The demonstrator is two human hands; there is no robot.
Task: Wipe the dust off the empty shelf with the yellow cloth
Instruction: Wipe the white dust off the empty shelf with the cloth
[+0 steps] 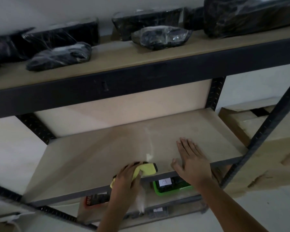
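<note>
The empty shelf (107,148) is a pale brown board in a dark metal rack, in the middle of the head view. A whitish dust streak (149,144) runs across it toward the front edge. My left hand (126,179) grips the bunched yellow cloth (146,169) at the shelf's front edge, just below the streak. A wisp of white dust (141,203) hangs below that hand. My right hand (192,159) rests flat on the board, fingers straight and spread, to the right of the cloth.
The shelf above (117,59) carries several black plastic-wrapped bundles. Below the front edge sit a green basket (172,190) with a paper label and an orange-and-black box (94,200). A dark rack post (264,128) slants at the right, with brown cardboard (266,156) beyond it.
</note>
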